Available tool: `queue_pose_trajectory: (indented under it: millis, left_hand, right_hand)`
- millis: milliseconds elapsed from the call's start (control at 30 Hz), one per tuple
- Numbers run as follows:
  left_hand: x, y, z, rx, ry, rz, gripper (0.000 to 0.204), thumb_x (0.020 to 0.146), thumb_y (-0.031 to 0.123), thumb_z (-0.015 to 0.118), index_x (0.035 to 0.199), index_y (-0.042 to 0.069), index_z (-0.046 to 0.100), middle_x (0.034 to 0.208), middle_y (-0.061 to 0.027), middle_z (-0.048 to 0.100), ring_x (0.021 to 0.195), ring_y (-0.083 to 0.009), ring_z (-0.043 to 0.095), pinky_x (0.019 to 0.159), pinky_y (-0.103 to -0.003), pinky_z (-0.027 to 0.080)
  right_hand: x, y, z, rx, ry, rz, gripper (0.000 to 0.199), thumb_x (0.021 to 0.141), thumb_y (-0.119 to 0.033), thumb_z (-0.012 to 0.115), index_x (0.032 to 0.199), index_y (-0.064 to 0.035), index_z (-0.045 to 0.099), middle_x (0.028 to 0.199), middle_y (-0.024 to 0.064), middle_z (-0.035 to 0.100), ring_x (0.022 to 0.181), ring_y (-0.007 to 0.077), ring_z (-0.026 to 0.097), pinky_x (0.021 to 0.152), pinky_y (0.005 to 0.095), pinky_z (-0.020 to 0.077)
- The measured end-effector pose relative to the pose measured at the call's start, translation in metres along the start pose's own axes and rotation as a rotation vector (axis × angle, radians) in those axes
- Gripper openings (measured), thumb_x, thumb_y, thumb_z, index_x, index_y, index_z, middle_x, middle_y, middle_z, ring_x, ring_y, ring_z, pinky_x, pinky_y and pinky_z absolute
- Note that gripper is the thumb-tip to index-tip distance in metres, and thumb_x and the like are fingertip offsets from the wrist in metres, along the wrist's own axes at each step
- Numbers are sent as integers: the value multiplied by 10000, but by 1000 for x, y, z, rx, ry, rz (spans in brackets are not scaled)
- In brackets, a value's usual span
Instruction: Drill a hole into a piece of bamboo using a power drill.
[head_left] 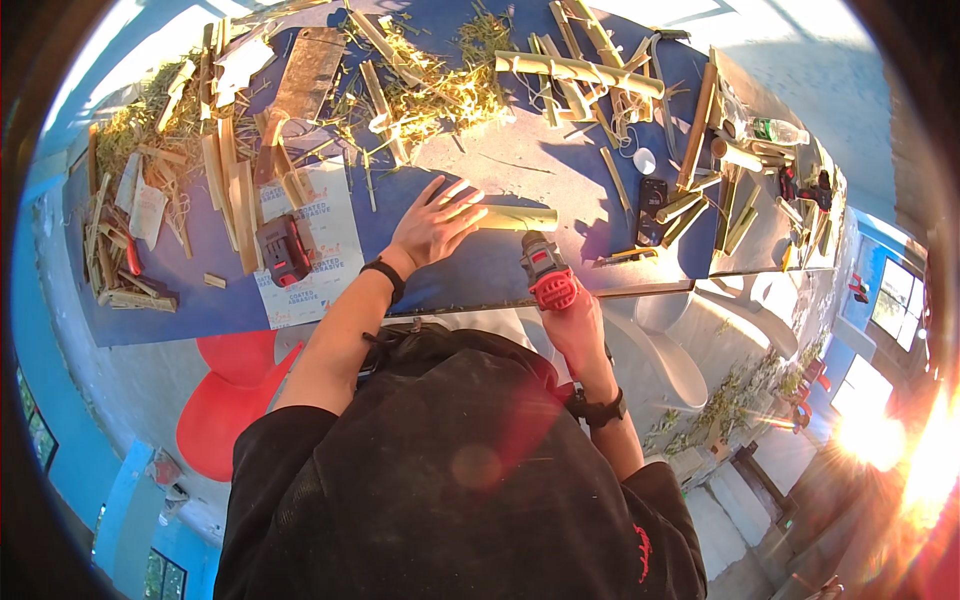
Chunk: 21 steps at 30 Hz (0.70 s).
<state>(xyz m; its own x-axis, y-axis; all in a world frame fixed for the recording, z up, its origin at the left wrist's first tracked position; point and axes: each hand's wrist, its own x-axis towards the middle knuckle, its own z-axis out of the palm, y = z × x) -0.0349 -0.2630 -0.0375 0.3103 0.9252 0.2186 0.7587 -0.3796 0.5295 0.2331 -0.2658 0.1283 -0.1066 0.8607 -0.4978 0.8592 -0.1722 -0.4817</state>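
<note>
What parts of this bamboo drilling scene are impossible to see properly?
Head view only:
- Tip of the red drill: hidden where it meets the bamboo piece.
- Right hand fingers: wrapped round the drill's grip, out of sight.
- Bamboo under the left hand: covered.
- Lower right corner: washed out by sun glare.

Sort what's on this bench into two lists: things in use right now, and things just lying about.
In use:
- left hand, pressing down on the bamboo tube
- right hand, gripping the red drill against the tube

Lying about:
- battery pack on the paper sheets
- long bamboo pole
- split strips
- shavings
- phone
- bottle
</note>
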Motion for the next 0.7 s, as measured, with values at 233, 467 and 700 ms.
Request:
queue_pose_trajectory:
  millis: [233,467,700]
  left_hand:
    - [-1,0,1,3,-5,1,370,1023,288,671,1377,187,707,1472,-36,651,1432,-283,536,1277,-528,307]
    - [-1,-1,1,-4,-4,1,369,1022,289,672,1374,184,709,1474,-42,650,1433,-283,536,1278,-527,307]
    - [-1,0,1,2,2,2,364,1022,287,671,1368,185,713,1467,-43,655,1425,-279,545,1278,-531,309]
  right_hand:
    - [2,0,-2,-2,-22,33,287,879,-269,768,1046,-47,694,929,247,744,928,490,699,783,545,544]
    - [3,-2,-5,-13,-46,55,312,881,-281,774,1087,-56,708,958,243,753,959,474,707,803,531,551]
    - [4,0,-6,-5,-59,40,301,896,-276,761,1096,-56,715,967,236,756,972,465,710,811,520,554]
